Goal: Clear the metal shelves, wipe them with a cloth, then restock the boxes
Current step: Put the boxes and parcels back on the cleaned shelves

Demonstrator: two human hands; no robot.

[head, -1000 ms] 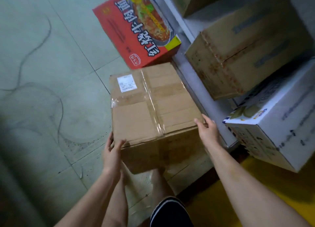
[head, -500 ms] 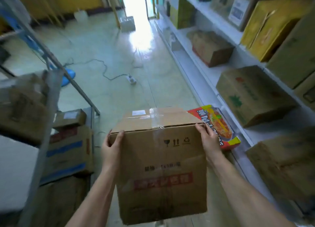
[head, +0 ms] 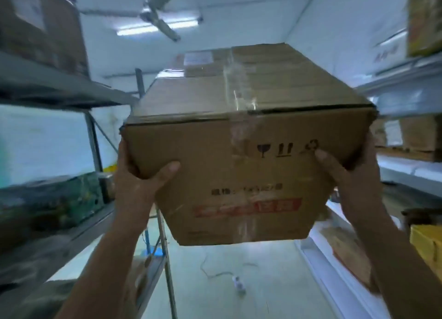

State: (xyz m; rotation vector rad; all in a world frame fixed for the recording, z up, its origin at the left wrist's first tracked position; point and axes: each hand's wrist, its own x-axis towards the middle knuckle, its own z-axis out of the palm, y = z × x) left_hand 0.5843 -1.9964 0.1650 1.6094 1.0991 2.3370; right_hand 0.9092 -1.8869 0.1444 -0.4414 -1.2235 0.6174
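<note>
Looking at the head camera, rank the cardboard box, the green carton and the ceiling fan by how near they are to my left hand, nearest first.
1. The cardboard box: held by the left hand at its left corner.
2. The green carton: on the left shelf, beside that hand.
3. The ceiling fan: overhead, beyond the box.

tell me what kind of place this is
Likely a stockroom: metal shelves on the left, white shelves with cartons on the right, and a taped cardboard box held between the left hand and right hand.
</note>
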